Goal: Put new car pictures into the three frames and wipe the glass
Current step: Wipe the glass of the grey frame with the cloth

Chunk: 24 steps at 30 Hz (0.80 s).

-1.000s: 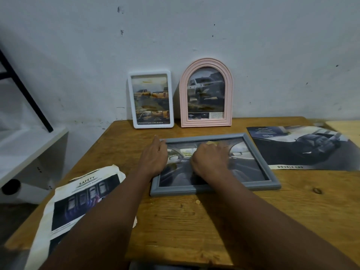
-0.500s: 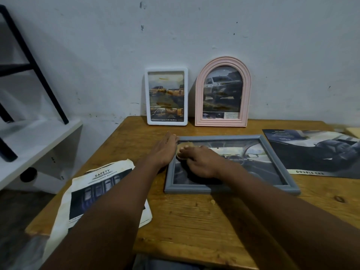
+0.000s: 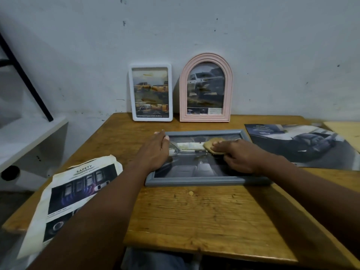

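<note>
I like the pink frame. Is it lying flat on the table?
No, the pink frame stands upright at the wall beside the white frame.

A grey frame (image 3: 194, 181) lies flat on the wooden table (image 3: 194, 211), with the left hand (image 3: 155, 151) resting flat on its left edge and the right hand (image 3: 239, 154) holding a tan cloth (image 3: 209, 144) against the glass. Behind, 2 frames lean on the wall: a white frame (image 3: 151, 92) and a pink arched frame (image 3: 206, 88). A car poster (image 3: 303, 147) lies right, a SAFETY sheet (image 3: 78, 191) left.
</note>
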{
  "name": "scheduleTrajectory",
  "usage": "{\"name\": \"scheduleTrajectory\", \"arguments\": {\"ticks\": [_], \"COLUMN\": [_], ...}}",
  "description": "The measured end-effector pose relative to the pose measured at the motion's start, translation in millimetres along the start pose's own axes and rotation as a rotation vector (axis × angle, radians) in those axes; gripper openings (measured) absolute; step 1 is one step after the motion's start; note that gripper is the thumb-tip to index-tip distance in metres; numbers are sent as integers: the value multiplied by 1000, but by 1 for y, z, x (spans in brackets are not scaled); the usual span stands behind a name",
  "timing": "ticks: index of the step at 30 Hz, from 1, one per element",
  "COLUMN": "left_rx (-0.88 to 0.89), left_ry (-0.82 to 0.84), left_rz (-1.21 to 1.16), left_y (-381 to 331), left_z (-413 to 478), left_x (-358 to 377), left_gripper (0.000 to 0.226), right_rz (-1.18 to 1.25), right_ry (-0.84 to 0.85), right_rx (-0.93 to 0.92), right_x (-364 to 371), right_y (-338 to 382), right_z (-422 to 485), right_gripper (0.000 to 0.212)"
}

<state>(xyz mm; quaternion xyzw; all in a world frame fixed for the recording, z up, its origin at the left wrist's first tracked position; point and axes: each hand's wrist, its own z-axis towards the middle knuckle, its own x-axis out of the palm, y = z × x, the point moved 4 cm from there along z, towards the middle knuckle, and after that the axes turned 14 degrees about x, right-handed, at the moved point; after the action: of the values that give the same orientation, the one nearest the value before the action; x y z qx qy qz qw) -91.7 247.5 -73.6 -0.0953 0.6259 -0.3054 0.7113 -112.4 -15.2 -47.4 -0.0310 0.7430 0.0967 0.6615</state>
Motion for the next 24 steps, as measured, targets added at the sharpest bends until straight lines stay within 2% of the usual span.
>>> {"name": "scheduleTrajectory", "arguments": {"ticks": [3, 6, 9, 12, 15, 19, 22, 24], "left_rx": [26, -48, -76, -78, -84, -137, -175, -137], "left_ry": [-22, -73, -84, -86, -84, -88, -84, -80], "left_rz": [-1, -101, -116, -123, -131, -234, -288, -238], "left_y": [1, 5, 4, 2, 3, 9, 13, 10], "left_z": [0, -1, -2, -2, -2, 4, 6, 3], "left_x": [0, -1, -2, -3, -4, -7, -9, -8], "left_gripper": [56, 56, 57, 57, 56, 54, 57, 55], "right_rz": [-92, -118, -144, -31, -27, 114, 103, 105], "right_ry": [-146, -284, -306, -271, -271, -256, -184, -76], "right_rx": [124, 294, 379, 420, 275, 41, -91, -168], "right_x": [-1, 3, 9, 15, 26, 30, 28, 25], "right_y": [-14, -2, 33, 72, 121, 164, 158, 139], "right_z": [-16, -30, -32, -24, -12, -6, 0, 1], "right_gripper": [42, 32, 20, 18, 21, 26, 32, 37]}}
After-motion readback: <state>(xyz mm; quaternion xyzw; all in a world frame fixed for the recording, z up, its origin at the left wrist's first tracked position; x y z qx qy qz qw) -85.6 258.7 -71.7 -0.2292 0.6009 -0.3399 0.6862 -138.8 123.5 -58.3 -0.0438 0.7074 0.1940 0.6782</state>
